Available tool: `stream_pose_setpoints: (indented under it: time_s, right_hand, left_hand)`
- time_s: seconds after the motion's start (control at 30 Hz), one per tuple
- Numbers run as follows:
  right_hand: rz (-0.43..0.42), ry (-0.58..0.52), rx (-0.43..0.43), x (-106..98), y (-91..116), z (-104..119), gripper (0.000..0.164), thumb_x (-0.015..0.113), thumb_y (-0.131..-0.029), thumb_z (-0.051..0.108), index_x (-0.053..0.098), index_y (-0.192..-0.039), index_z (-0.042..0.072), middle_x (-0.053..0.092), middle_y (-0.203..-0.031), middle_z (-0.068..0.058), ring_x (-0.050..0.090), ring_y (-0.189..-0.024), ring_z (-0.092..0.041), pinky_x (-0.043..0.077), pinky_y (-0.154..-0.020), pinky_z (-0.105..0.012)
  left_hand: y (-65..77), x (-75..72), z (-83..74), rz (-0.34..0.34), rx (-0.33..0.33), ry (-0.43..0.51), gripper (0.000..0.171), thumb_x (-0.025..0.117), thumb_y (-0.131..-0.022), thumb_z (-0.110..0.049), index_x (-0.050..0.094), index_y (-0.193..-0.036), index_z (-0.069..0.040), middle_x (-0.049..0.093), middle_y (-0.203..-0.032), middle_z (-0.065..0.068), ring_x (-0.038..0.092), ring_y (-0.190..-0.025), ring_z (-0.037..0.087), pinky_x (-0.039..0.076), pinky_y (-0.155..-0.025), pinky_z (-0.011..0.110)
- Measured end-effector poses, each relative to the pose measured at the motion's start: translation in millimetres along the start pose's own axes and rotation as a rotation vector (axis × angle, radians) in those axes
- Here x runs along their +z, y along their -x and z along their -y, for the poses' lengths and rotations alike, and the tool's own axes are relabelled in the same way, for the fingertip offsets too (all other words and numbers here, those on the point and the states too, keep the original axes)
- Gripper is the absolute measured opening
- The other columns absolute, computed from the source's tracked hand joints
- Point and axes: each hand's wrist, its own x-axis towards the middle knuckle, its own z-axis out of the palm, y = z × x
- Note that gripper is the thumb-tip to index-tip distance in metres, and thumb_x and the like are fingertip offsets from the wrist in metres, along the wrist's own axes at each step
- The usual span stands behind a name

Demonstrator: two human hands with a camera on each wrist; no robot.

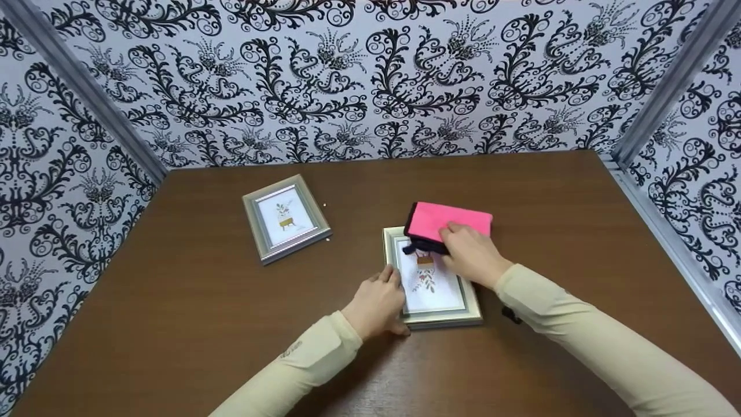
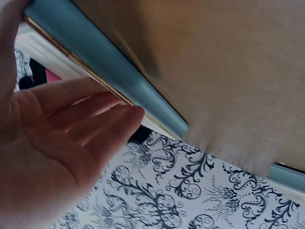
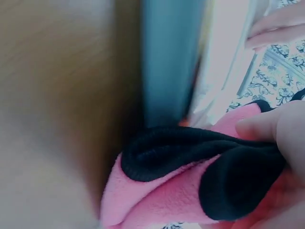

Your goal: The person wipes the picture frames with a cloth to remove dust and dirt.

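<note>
A picture frame [image 1: 443, 317] with a silvery-gold border lies on the table, its plant print [image 1: 438, 293] upside down in the head view. My left hand [image 1: 377, 304] holds it at the near left corner, fingers along the left side and thumb at the near edge. In the left wrist view, the fingertips [image 2: 136, 114] meet the frame's edge. A folded pink cloth [image 1: 451, 218] with black trim is gripped by my right hand [image 1: 473, 255] over the frame's far part. In the right wrist view, the cloth [image 3: 167, 202] bunches against the frame's side.
Another picture frame [image 1: 321, 233] with a plant print lies on the brown table [image 1: 173, 301], farther back to the left. Small white specks [image 1: 327, 239] lie beside it. Patterned walls [image 1: 370, 87] border the table at the back and sides.
</note>
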Motion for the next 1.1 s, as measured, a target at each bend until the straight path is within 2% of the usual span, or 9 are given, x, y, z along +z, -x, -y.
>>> stream_pose_setpoints:
  time_s: [0.1,0.2,0.27,0.43,0.53,0.67,0.8,0.97,1.1]
  right_hand:
    - [0.008,0.031,0.033,2.9,-8.6,8.9,0.020,0.071,-0.081,0.011,0.060,-0.089,-0.004,0.061,-0.084,-0.017,0.062,-0.077,-0.037,0.052,-0.063,-0.050]
    - [0.058,0.070,0.071,6.0,-16.6,17.1,0.018,0.070,-0.081,0.011,0.061,-0.086,-0.004,0.062,-0.078,-0.017,0.062,-0.074,-0.036,0.052,-0.061,-0.049]
    - [0.088,0.089,0.080,7.7,-21.6,22.9,0.018,0.070,-0.081,0.011,0.061,-0.085,-0.004,0.063,-0.076,-0.018,0.062,-0.072,-0.036,0.052,-0.060,-0.048]
    - [0.133,0.040,0.067,8.3,-32.3,37.1,0.013,0.070,-0.080,0.007,0.061,-0.082,-0.003,0.060,-0.072,-0.015,0.060,-0.067,-0.033,0.052,-0.060,-0.047]
    - [0.138,-0.039,-0.002,10.2,-36.6,44.9,0.011,0.068,-0.080,0.005,0.061,-0.082,-0.002,0.060,-0.073,-0.014,0.060,-0.068,-0.033,0.052,-0.062,-0.047]
    - [0.154,-0.163,-0.152,15.1,-39.7,53.6,0.018,0.064,-0.079,-0.002,0.062,-0.097,-0.002,0.065,-0.086,-0.016,0.064,-0.081,-0.034,0.051,-0.074,-0.047]
    - [0.210,-0.234,-0.278,18.7,-38.4,60.6,0.040,0.060,-0.075,-0.010,0.062,-0.115,-0.004,0.062,-0.117,-0.020,0.057,-0.112,-0.036,0.044,-0.097,-0.045]
    - [0.272,-0.171,-0.373,19.4,-32.9,65.3,0.045,0.061,-0.078,-0.009,0.062,-0.123,-0.003,0.050,-0.137,-0.022,0.041,-0.131,-0.037,0.031,-0.108,-0.043]
    - [0.266,-0.125,-0.379,16.3,-27.5,57.4,0.048,0.065,-0.079,-0.009,0.059,-0.126,-0.002,0.049,-0.139,-0.019,0.042,-0.131,-0.035,0.034,-0.106,-0.044]
  left_hand:
    - [7.6,0.1,-5.8,-0.080,0.018,-0.017,0.047,0.082,-0.069,-0.045,0.074,-0.093,-0.005,0.066,-0.108,0.016,0.061,-0.107,0.029,0.056,-0.073,0.032]
    - [11.0,2.1,-10.2,-0.147,0.042,0.022,0.022,0.083,-0.072,-0.026,0.072,-0.080,-0.008,0.066,-0.098,0.015,0.063,-0.096,0.027,0.056,-0.060,0.029]
    - [11.6,2.6,-10.8,-0.159,0.058,0.048,0.013,0.081,-0.071,-0.015,0.071,-0.075,-0.008,0.066,-0.098,0.017,0.064,-0.092,0.026,0.056,-0.058,0.027]
    - [11.2,2.0,-9.2,-0.151,0.105,0.079,0.014,0.082,-0.069,-0.016,0.070,-0.072,-0.010,0.066,-0.097,0.020,0.066,-0.081,0.025,0.056,-0.061,0.026]
    - [11.4,0.7,-8.4,-0.158,0.130,0.081,0.013,0.080,-0.069,-0.013,0.068,-0.068,-0.011,0.064,-0.088,0.015,0.063,-0.077,0.023,0.055,-0.059,0.026]
    - [12.4,-1.9,-7.1,-0.159,0.148,0.063,0.013,0.078,-0.068,-0.010,0.066,-0.065,-0.012,0.064,-0.091,0.016,0.061,-0.078,0.022,0.054,-0.059,0.025]
    - [14.1,-3.4,-6.2,-0.126,0.150,0.043,0.011,0.079,-0.068,-0.011,0.068,-0.068,-0.012,0.066,-0.094,0.017,0.063,-0.083,0.022,0.054,-0.067,0.025]
    - [14.0,-4.6,-8.1,-0.106,0.148,0.019,0.009,0.078,-0.070,-0.015,0.069,-0.071,-0.014,0.066,-0.078,0.003,0.063,-0.078,0.016,0.052,-0.072,0.027]
    - [11.9,-6.8,-10.8,-0.059,0.096,0.118,0.011,0.078,-0.069,-0.014,0.068,-0.072,-0.012,0.065,-0.078,0.005,0.063,-0.074,0.020,0.054,-0.063,0.030]
